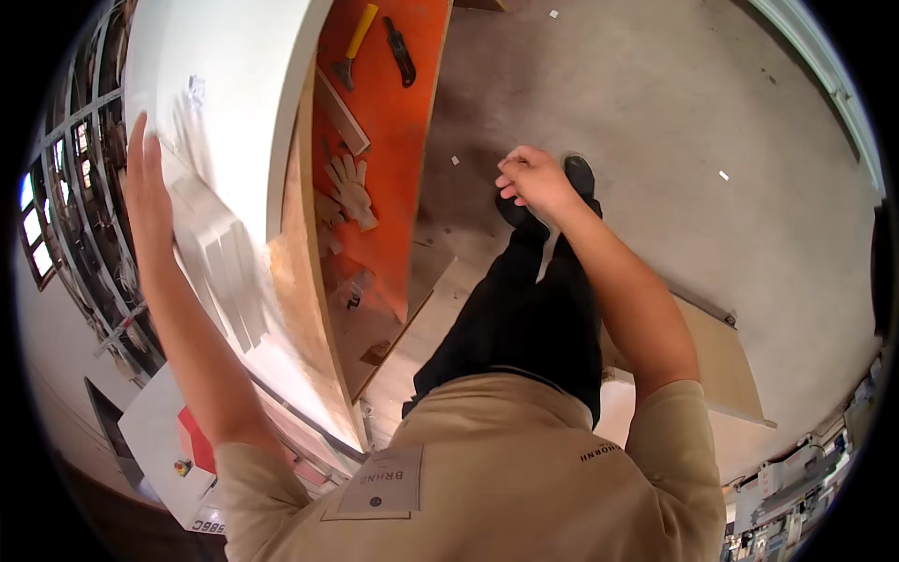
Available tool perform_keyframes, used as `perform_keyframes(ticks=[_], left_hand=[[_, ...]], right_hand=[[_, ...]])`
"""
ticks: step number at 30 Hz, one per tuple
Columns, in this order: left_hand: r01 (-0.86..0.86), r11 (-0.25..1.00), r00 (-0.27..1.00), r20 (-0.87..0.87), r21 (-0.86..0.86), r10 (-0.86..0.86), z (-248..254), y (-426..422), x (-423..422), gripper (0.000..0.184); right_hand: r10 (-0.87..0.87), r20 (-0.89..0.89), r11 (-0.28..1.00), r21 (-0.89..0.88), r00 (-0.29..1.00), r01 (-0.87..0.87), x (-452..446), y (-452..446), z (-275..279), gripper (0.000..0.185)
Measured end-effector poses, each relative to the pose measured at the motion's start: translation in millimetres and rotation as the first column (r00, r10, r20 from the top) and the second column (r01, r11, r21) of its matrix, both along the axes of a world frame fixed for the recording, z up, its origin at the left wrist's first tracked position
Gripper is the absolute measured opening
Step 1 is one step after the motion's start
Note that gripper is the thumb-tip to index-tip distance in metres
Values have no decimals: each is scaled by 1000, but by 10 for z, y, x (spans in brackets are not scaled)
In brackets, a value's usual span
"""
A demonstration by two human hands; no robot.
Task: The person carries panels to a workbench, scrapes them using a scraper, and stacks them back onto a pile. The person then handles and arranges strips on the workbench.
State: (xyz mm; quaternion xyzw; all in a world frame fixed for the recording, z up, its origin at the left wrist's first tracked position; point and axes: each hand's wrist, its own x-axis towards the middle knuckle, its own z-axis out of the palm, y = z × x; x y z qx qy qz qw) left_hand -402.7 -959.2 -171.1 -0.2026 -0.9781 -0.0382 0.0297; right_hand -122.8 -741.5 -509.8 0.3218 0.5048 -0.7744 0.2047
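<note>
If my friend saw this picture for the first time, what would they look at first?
Probably the bright orange flat board, just right of the big white tabletop in the view, with a yellow-handled tool near its top and a pale fabric glove lower down. Next, maybe, the bare left hand, fingers stretched, at the far left, and the bare right hand, loosely curled, near the middle.

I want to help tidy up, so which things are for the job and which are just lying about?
Probably for the job:
white pieces near the left hand

Seemingly just lying about:
yellow-handled tool
black knife
pale glove on the orange board
white scrap on the floor
</note>
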Motion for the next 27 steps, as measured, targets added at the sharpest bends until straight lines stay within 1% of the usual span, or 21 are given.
perform_keyframes(ticks=[1,2,3,4,6,7,8,10,11,13,14,15,17,19,21,22,24,25,26,27], left_hand=[[0,1000,1000,-5,-10,0,-39,149,-203,54],[-24,997,998,59,-72,29,-75,275,-388,62],[-49,989,990,123,-136,66,-121,324,-529,71],[-58,988,990,118,-143,75,-191,347,-659,71],[-12,970,990,134,-242,45,-324,296,-892,80],[-2,962,991,128,-272,38,-388,329,-926,80],[8,957,991,132,-290,31,-432,328,-927,80],[9,949,990,137,-315,36,-483,381,-900,79],[10,945,990,139,-326,37,-488,416,-886,79],[5,940,992,122,-340,39,-404,420,-822,79],[10,937,992,124,-348,36,-400,447,-744,79],[16,933,992,120,-359,29,-389,450,-707,79],[22,926,992,120,-376,25,-324,413,-623,78],[-1,914,993,107,-406,49,-271,374,-601,78],[37,904,994,112,-427,12,-369,544,-569,78],[-16,885,994,85,-464,63,-281,568,-706,69],[-4,890,996,79,-457,45,-355,649,-561,75],[-6,901,996,73,-433,42,-299,644,-699,77],[-32,908,995,73,-417,69,-384,666,-694,77],[-22,913,994,92,-406,65,-420,709,-681,78]], right_hand=[[80,-117,992,103,990,-68,-75,-66,-164,22],[107,-140,977,197,984,-78,-172,-121,-293,21],[115,-144,978,188,983,-87,-262,-161,-335,21],[133,-132,974,199,982,-106,-372,-186,-365,23],[163,-124,968,214,979,-134,-666,-301,-423,25],[363,-198,867,431,911,-252,-860,-379,-440,25],[553,-217,703,639,804,-311,-1089,-448,-460,26],[682,-123,598,661,721,-453,-1650,-526,-363,27],[682,-127,592,675,721,-440,-1908,-501,-345,27],[774,-123,369,885,622,-285,-2584,-416,-186,28],[789,-121,224,970,602,-99,-2776,-376,-282,29],[793,-96,163,985,602,-58,-3034,-352,-353,29],[783,-18,71,996,622,-61,-3516,-284,-375,29],[778,43,22,995,627,-96,-3918,-273,-410,29],[755,78,10,992,651,-129,-4038,-132,-500,29],[759,82,0,992,645,-126,-4181,-144,-449,29],[751,52,40,992,658,-123,-4122,-48,-483,29],[757,43,48,991,652,-122,-4162,-9,-370,29],[754,12,83,990,656,-112,-4084,51,-422,29],[753,-31,133,985,657,-106,-3997,131,-389,29]])
